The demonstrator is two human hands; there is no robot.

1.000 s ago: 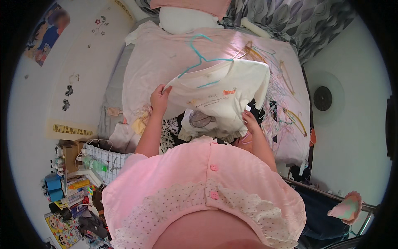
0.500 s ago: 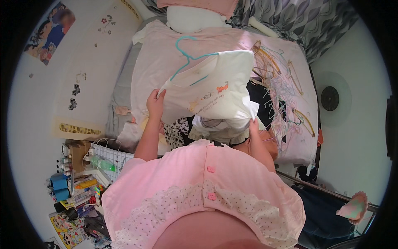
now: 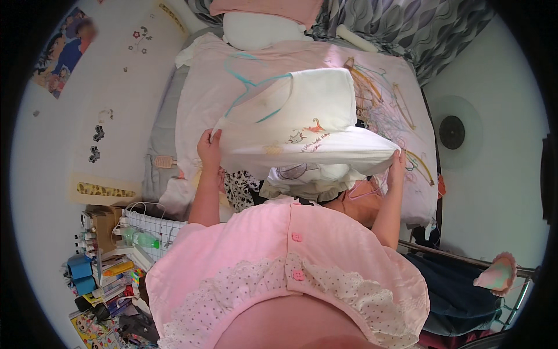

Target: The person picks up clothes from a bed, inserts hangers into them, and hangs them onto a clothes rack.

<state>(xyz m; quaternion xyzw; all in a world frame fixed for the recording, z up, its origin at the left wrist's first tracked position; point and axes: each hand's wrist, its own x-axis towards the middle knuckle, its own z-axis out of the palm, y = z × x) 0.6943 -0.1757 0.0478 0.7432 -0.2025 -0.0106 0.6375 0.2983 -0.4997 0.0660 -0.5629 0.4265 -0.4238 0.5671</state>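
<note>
A white T-shirt (image 3: 325, 99) with a small coloured print is stretched between my hands over the bed. Inside its neck sits a turquoise clothes hanger (image 3: 249, 83), whose hook points away from me. My left hand (image 3: 210, 146) pinches the shirt's left edge. At the other side my right hand (image 3: 397, 164) grips a corner of the fabric, pulled out to the right. Below the shirt lie a black-and-white patterned garment (image 3: 241, 189), a white garment with a grey print (image 3: 299, 173) and a brown-orange one (image 3: 354, 203).
Many loose hangers (image 3: 381, 104) lie tangled on the right of the pink bedsheet (image 3: 197, 104). A hairbrush (image 3: 165, 161) rests at the bed's left side. Cluttered small items and a blue box (image 3: 81, 267) stand at the lower left. A metal rail (image 3: 447, 259) runs at the lower right.
My right hand has moved right and slightly up, drawing the shirt's corner outward and spreading the fabric. My left hand has shifted a little left and down in the picture, still holding the shirt.
</note>
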